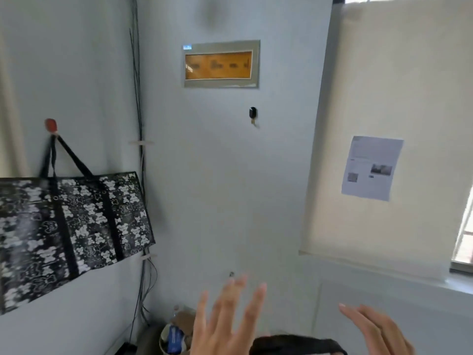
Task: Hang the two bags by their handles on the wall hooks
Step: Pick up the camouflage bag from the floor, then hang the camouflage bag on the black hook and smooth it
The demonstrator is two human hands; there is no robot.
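Note:
A black bag with a white bear print (71,226) hangs by its black handles from a red wall hook (51,125) on the left wall. A black wall hook (253,113) sits bare on the middle wall, below a framed panel. At the bottom edge a dark strap-like piece (297,343), possibly a second bag's handle, shows between my hands. My left hand (225,321) is raised with fingers spread and holds nothing. My right hand (376,331) is open too, at the lower right.
A grey-framed panel with an orange window (221,64) is set in the wall. Cables (139,124) run down the corner. A cream roller blind (391,124) with a paper sheet (371,167) covers the window at right. A bin with rubbish (174,336) stands below.

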